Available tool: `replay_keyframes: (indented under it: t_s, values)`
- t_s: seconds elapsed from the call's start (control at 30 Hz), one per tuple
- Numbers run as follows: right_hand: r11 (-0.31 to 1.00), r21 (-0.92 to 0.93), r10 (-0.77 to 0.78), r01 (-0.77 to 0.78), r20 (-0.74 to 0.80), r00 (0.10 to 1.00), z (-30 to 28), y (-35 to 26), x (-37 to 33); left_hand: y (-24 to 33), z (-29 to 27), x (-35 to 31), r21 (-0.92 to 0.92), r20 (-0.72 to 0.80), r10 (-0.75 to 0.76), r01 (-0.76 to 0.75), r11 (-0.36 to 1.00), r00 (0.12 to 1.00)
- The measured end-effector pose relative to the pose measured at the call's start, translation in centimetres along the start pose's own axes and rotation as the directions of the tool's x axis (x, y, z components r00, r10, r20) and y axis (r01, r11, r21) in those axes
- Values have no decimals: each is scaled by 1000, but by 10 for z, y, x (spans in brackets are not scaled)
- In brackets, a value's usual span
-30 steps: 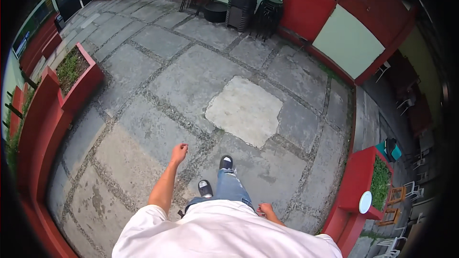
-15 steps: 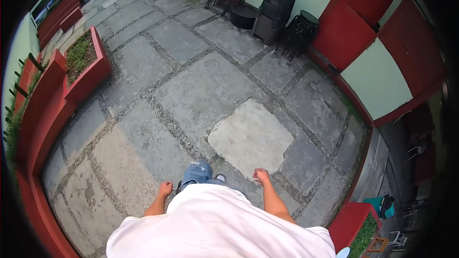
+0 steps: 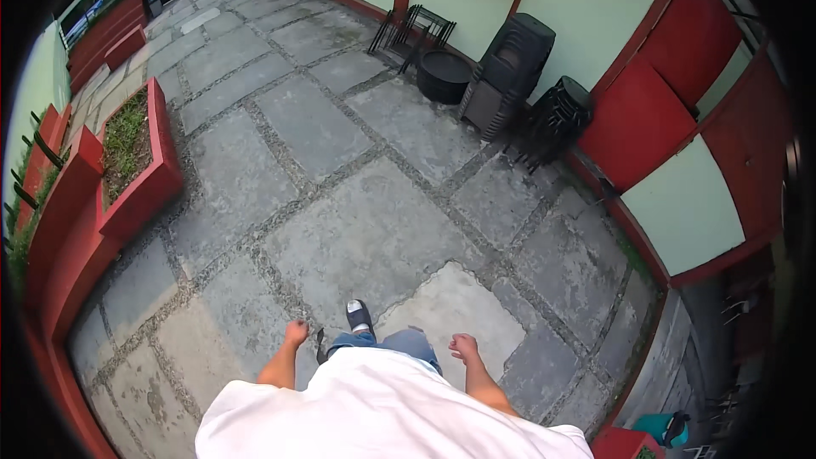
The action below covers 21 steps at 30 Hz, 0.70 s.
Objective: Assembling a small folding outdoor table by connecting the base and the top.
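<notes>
Head camera, looking down on a person walking across a paved courtyard. The left hand [image 3: 296, 332] hangs at the person's side with its fingers curled into a loose fist, holding nothing and touching nothing. The right hand [image 3: 464, 346] hangs on the other side, its fingers likewise curled in and empty. Both hands hover above the stone floor [image 3: 340, 170], made of large grey slabs with gravel seams. Between the hands, a blue-jeaned leg steps forward, ending in a dark shoe [image 3: 359, 316] planted on the slabs beside a paler, lighter-coloured slab [image 3: 459, 310].

Compared with a half second earlier, the left hand is higher in the picture and more visible, and the shoe now shows ahead of the knee.

To the left stands a long red planter [image 3: 149, 191] filled with grass. Far ahead, against a pale green wall with red panels, are stacks of dark plastic chairs [image 3: 510, 76] and a round black tub [image 3: 444, 76], well apart from the person.
</notes>
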State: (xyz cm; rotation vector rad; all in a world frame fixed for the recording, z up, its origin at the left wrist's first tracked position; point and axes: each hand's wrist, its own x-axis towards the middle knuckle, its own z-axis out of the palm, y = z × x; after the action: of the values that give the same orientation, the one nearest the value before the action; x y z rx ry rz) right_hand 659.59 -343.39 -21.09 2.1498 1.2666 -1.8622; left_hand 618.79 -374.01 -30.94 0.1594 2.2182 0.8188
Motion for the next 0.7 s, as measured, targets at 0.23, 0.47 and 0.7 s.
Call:
replay_keyframes:
  t_s: [0.23, 0.47, 0.7]
  values:
    - [965, 136, 238, -226, -76, 968, -19, -31, 32, 394, 25, 156, -179, 73, 431, -413, 893, 900]
    - [932, -37, 360, -360, 10, 933, -18, -148, 135, 478, 59, 208, 164, 341, 431, -504, 848, 836]
    - [957, -67, -280, 283, 43, 959, -4, -424, 295, 378, 27, 230, -218, 147, -269, 296, 930, 952]
